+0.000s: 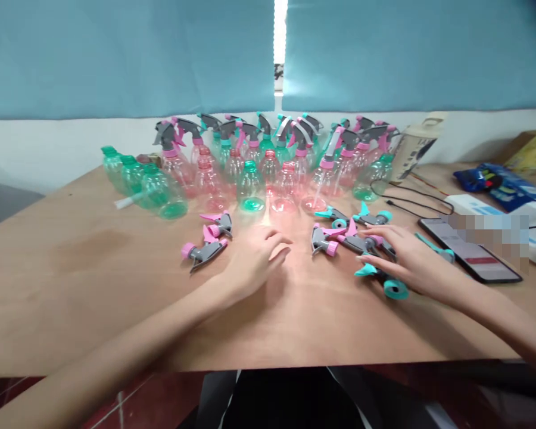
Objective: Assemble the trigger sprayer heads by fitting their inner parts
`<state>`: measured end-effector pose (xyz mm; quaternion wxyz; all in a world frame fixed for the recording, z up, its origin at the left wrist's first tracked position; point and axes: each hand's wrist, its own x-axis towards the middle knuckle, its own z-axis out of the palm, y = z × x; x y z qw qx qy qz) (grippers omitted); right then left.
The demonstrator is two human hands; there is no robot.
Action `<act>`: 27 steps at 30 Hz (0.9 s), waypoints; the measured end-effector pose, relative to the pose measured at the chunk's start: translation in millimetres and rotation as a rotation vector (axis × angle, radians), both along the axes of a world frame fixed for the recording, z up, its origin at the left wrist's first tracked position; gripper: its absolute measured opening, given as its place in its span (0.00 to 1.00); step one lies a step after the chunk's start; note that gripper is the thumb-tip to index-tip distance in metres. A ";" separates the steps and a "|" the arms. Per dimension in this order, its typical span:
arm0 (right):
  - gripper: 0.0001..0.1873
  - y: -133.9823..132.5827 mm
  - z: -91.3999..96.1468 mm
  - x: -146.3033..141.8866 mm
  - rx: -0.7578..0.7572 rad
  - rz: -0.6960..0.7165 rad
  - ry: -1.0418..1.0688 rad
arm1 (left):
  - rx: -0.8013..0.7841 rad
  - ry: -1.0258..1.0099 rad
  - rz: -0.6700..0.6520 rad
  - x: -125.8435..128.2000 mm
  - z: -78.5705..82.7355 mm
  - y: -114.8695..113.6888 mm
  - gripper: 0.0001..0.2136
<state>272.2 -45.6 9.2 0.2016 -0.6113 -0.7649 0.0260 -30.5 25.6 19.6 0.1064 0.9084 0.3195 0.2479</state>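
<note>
My left hand (255, 259) hovers over the wooden table (93, 286) with its fingers loosely curled and apart, holding nothing; grey-and-pink spray heads (208, 241) lie just to its left. My right hand (411, 259) rests flat, fingers stretched, on a heap of loose grey spray heads with pink and teal triggers (357, 238). A teal-capped spray head (386, 283) lies under its fingers. Behind both stand several pink bottles (286, 187) and green bottles (161, 190), some fitted with sprayers (304, 140).
A phone (471, 250) lies right of my right hand, with a black cable (411, 205) behind it. A white jug (417, 146), boxes and a blue packet (500, 179) sit at the far right. Blue curtains hang behind.
</note>
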 end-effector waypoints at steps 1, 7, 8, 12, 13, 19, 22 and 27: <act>0.28 -3.0 -2.3 4.6 0.003 0.000 -0.002 | -0.016 0.005 -0.047 13.6 -3.1 2.4 0.08; 0.35 -21.1 -19.6 23.2 0.021 -0.006 -0.068 | -0.013 -0.096 -0.233 78.3 -21.5 5.8 0.08; 0.36 -22.9 -22.7 24.5 0.020 -0.012 -0.086 | 0.009 -0.108 -0.265 87.1 -24.6 3.1 0.08; 0.35 -25.3 -33.5 22.7 0.014 -0.034 -0.126 | 0.093 -0.053 -0.340 117.5 -36.8 -10.0 0.12; 0.34 -24.8 -35.6 20.3 0.017 -0.039 -0.124 | 0.104 -0.019 -0.329 123.5 -39.2 -12.2 0.13; 0.33 -17.3 -34.7 1.3 0.031 -0.015 -0.057 | 0.135 0.120 -0.303 126.2 -43.5 -15.1 0.09; 0.34 -19.3 -27.8 12.0 0.060 -0.022 0.014 | 0.122 0.120 -0.295 99.6 -39.2 -19.4 0.10; 0.32 -40.9 -36.6 59.5 0.104 -0.224 0.009 | 0.011 0.138 -0.206 35.3 -26.5 -21.5 0.10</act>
